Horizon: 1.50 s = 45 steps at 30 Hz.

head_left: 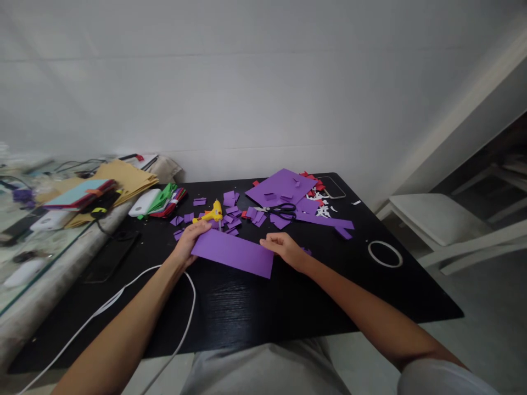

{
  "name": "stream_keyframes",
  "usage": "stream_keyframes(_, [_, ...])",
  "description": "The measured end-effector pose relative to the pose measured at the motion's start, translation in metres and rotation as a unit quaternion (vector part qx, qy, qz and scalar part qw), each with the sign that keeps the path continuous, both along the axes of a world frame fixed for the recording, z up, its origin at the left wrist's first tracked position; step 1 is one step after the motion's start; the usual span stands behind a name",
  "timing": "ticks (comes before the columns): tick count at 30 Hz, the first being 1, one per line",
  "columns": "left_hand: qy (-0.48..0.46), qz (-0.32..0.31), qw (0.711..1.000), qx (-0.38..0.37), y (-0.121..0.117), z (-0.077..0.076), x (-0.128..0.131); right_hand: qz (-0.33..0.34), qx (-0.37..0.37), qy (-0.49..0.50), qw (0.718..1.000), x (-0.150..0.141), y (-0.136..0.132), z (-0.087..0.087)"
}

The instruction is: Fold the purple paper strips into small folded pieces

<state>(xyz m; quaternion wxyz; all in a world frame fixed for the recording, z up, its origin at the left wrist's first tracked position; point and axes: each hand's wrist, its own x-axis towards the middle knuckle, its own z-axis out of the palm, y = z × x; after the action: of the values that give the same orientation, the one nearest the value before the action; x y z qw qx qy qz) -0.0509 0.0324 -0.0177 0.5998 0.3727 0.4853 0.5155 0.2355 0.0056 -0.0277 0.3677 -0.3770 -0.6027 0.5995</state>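
A rectangular strip of purple paper [233, 253] is stretched between my hands above the black table. My left hand [192, 240] grips its left end, fingers closed on the edge. At the upper right corner my right hand [284, 248] pinches the strip between thumb and fingers. Just beyond the left hand lies a yellow glue gun [213, 212] among small cut purple pieces [234, 211]. Scissors with black handles [284, 209] rest farther back, partly over purple scraps. Behind them is a large purple sheet [280, 188].
On the black table [230, 318] are red scraps [317, 185], white scraps [324, 211], a pale ring [385, 254] and a dark phone-like slab [109, 258]. A white cable [193, 296] loops near my left forearm. Folded coloured sheets [168, 201] lie left; a white chair [436, 219] stands right.
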Motion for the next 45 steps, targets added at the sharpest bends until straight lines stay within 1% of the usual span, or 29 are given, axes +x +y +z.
stream_keyframes(2, [0.024, -0.047, 0.999, 0.005, -0.002, -0.003, 0.002, 0.005, -0.026, 0.003, 1.000, 0.001, 0.001, -0.003])
stream_keyframes(5, [0.071, -0.122, 0.990, 0.030, -0.006, -0.009, 0.010, 0.054, -0.064, -0.016, 0.996, 0.000, 0.000, -0.007])
stream_keyframes(7, [0.117, -0.168, 0.976, 0.069, -0.010, -0.012, 0.017, 0.070, -0.056, -0.032, 0.995, -0.002, -0.001, -0.009])
stream_keyframes(9, [0.160, -0.206, 0.960, 0.101, -0.016, -0.014, 0.026, 0.070, -0.046, -0.034, 0.996, -0.005, -0.002, -0.010])
stream_keyframes(12, [0.200, -0.233, 0.944, 0.122, -0.026, -0.015, 0.039, 0.071, -0.040, -0.029, 0.996, -0.010, -0.003, -0.011])
stream_keyframes(17, [0.291, -0.228, 0.912, 0.177, -0.034, -0.019, 0.051, 0.052, -0.035, -0.035, 0.997, -0.016, -0.002, -0.017])
stream_keyframes(19, [0.309, -0.236, 0.904, 0.178, -0.032, -0.020, 0.051, 0.047, -0.029, -0.043, 0.998, -0.017, -0.001, -0.019])
stream_keyframes(20, [0.309, -0.238, 0.905, 0.169, -0.030, -0.020, 0.049, 0.046, -0.024, -0.047, 0.998, -0.017, -0.001, -0.020])
stream_keyframes(23, [0.276, -0.217, 0.927, 0.135, -0.023, -0.019, 0.041, 0.036, -0.010, -0.053, 0.998, -0.015, -0.001, -0.019])
stream_keyframes(25, [0.242, -0.195, 0.944, 0.111, -0.017, -0.015, 0.030, 0.025, -0.004, -0.056, 0.998, -0.013, 0.001, -0.016])
stream_keyframes(28, [0.209, -0.164, 0.960, 0.093, -0.008, -0.009, 0.012, 0.014, 0.001, -0.058, 0.998, -0.007, 0.004, -0.011])
stream_keyframes(31, [0.157, -0.111, 0.978, 0.081, 0.000, -0.007, -0.003, 0.000, 0.008, -0.056, 0.998, -0.001, 0.008, -0.007])
stream_keyframes(33, [0.122, -0.077, 0.987, 0.067, 0.003, -0.007, -0.009, -0.007, -0.002, -0.049, 0.999, 0.002, 0.011, -0.007])
stream_keyframes(36, [0.092, -0.041, 0.993, 0.055, 0.006, -0.006, -0.013, -0.013, -0.028, -0.040, 0.999, 0.006, 0.015, -0.010])
stream_keyframes(39, [0.096, -0.025, 0.993, 0.057, 0.008, -0.006, -0.015, -0.028, -0.030, -0.037, 0.998, 0.009, 0.017, -0.011])
stream_keyframes(42, [0.118, -0.025, 0.990, 0.071, 0.008, -0.006, -0.017, -0.045, -0.035, -0.028, 0.998, 0.010, 0.018, -0.010])
stream_keyframes(45, [0.149, -0.046, 0.983, 0.099, 0.007, -0.007, -0.015, -0.053, -0.035, -0.028, 0.998, 0.010, 0.018, -0.010])
